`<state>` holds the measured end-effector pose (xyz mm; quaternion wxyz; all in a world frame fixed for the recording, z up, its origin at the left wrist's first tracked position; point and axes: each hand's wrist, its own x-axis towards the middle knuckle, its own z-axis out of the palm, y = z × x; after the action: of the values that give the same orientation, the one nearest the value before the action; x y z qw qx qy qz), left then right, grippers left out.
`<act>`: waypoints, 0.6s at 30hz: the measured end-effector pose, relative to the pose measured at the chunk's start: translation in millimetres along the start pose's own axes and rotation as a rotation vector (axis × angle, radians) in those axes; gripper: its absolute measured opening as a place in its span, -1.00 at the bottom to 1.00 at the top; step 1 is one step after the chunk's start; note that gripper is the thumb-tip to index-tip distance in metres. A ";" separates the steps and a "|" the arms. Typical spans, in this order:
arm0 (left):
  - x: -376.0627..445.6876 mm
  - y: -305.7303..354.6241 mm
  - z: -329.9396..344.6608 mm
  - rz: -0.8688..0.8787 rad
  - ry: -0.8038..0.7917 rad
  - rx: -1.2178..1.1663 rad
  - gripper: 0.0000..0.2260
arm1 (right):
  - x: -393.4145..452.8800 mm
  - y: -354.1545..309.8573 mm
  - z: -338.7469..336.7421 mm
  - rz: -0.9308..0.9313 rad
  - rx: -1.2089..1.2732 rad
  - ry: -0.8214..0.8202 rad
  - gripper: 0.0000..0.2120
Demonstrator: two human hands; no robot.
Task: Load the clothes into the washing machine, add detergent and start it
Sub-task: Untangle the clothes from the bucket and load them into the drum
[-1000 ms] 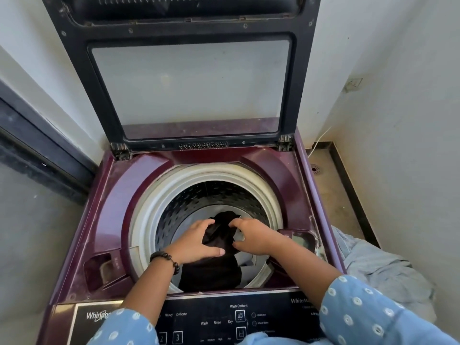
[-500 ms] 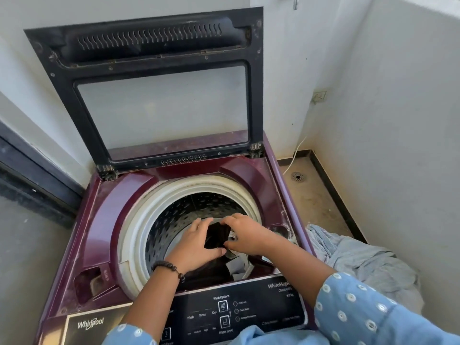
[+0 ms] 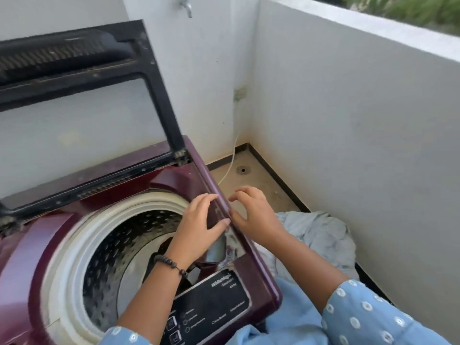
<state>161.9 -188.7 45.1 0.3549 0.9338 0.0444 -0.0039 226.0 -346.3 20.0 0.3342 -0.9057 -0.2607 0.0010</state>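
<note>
Both hands, left [image 3: 199,221] and right [image 3: 251,215], had left the maroon top-loading washing machine [image 3: 49,240], empty and spread toward my pale-blue clothes heap [image 3: 321,235]; loading remained unfinished.

Tan balcony floor [image 3: 258,180] bordered by a dark skirting strip, maroon washing machine [image 3: 258,277] stood on it, pale blue clothes pile [image 3: 321,235] heaped just beside, round drain [image 3: 242,170] set near the corner, white cable [image 3: 230,165] trailed across

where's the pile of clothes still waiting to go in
In the head view, the light blue clothes pile lies on the floor right of the washing machine, against the white wall, beyond the right hand.
</note>
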 end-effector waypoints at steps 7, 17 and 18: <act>41.7 58.5 54.0 0.198 -0.170 -0.038 -0.72 | -35.9 89.7 -28.0 0.393 0.073 0.022 -0.77; 135.6 78.7 153.6 0.085 -0.456 0.001 -0.73 | -98.9 213.6 0.1 0.843 0.092 -0.377 -0.69; 145.7 77.8 165.9 0.067 -0.483 0.028 -0.71 | -102.9 222.8 5.4 0.867 0.101 -0.413 -0.69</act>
<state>317.6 -344.9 -33.1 0.3424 0.9115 -0.0727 -0.2160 241.2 -534.5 -137.0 0.2875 -0.8945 0.0802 0.3328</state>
